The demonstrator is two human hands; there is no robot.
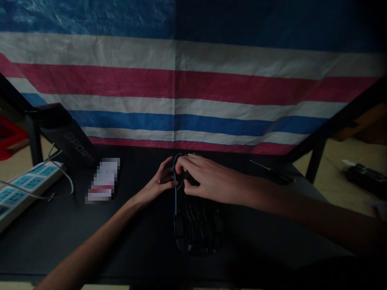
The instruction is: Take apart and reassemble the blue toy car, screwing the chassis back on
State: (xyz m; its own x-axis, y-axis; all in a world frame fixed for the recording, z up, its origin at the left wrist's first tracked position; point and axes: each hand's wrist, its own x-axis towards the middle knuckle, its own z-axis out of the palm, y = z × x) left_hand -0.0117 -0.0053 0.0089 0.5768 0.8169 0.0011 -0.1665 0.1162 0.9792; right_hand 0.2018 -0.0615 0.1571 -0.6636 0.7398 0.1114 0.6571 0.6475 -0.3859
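Observation:
A long black toy car (199,225) with a thin blue line along its left side lies on the dark table, pointing away from me. Against its left edge, near the far end, rests my left hand (159,179), fingers spread and the thumb touching the side. From the right, my right hand (201,175) reaches over the far part of the car. Its fingers curl down onto the car and the thumb bends inward. What lies under the right palm is hidden, and the dim light blurs the car's details.
A white power strip (36,183) with a grey cable lies at the left. Near it are a dark "SPORT" case (72,139) and a blurred-out phone-sized item (104,179). A thin screwdriver (275,173) lies at the right. Striped sheeting (193,84) hangs behind the table.

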